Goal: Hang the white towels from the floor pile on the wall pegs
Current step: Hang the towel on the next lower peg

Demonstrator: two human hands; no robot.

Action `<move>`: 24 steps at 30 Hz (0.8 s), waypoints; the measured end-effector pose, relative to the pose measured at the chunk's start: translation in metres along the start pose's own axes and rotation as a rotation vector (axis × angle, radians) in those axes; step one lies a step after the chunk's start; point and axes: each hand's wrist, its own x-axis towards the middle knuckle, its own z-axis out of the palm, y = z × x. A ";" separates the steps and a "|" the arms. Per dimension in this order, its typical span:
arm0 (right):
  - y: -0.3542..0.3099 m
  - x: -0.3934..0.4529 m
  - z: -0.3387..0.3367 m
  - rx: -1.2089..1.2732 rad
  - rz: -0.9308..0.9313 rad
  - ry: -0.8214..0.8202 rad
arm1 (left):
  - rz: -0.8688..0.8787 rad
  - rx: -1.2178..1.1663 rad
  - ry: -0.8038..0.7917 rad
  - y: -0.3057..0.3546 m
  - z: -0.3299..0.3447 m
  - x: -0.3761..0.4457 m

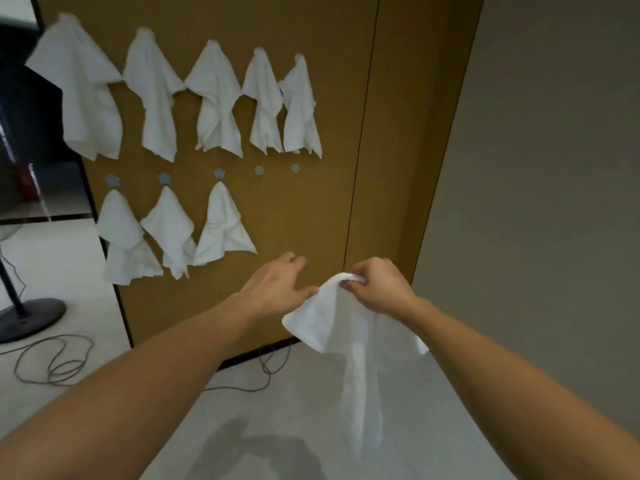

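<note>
Eight white terry towels hung on tan wooden wall panel (332,98), in two rows.

Upper row, five towels, left to right: large blurred towel (83,95) at far left; second towel (156,98); third towel (216,102); fourth towel (265,105); fifth towel (301,112), overlapping edge of fourth. Pegs of this row hidden under cloth.

Lower row, three towels, left to right: first lower towel (124,244); second lower towel (171,233), touching its neighbours; third lower towel (223,226). Each suspended by a corner below a pale blue flower-shaped peg: (112,180), (164,177), (219,173).

Two bare pale blue pegs to the right in same row: fourth peg (259,170), fifth peg (295,168).

One loose white towel (353,341), near, held in mid-air before lower part of panel, draping down over pale floor (294,393). Upper corner bunched and pinched in curled fingers of right hand (377,289). Left hand (280,285) just beside it, fingers relaxed and extended toward panel, thumb tip touching left edge of towel; nothing gripped.

Floor pile not in view.

Also present: black round stand base (27,320) at left, with thin upright pole; grey cable looped (52,362) on floor near it; second dark cable (266,368) at foot of panel; grey wall (554,168) to the right.
</note>
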 end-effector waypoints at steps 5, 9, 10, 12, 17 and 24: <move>0.034 0.135 0.043 0.017 -0.069 -0.073 | -0.033 -0.104 0.013 -0.036 0.035 0.102; 0.053 0.240 0.067 0.113 -0.122 -0.151 | -0.121 -0.141 -0.034 -0.072 0.048 0.184; 0.054 0.264 0.073 0.139 -0.140 -0.173 | -0.139 -0.139 -0.023 -0.083 0.050 0.202; 0.058 0.310 0.086 0.209 -0.163 -0.230 | -0.159 -0.135 -0.014 -0.106 0.055 0.235; 0.065 0.406 0.125 0.334 -0.189 -0.302 | -0.217 -0.204 -0.003 -0.166 0.074 0.305; 0.060 0.551 0.175 0.319 -0.280 -0.229 | -0.307 -0.303 0.120 -0.271 0.103 0.414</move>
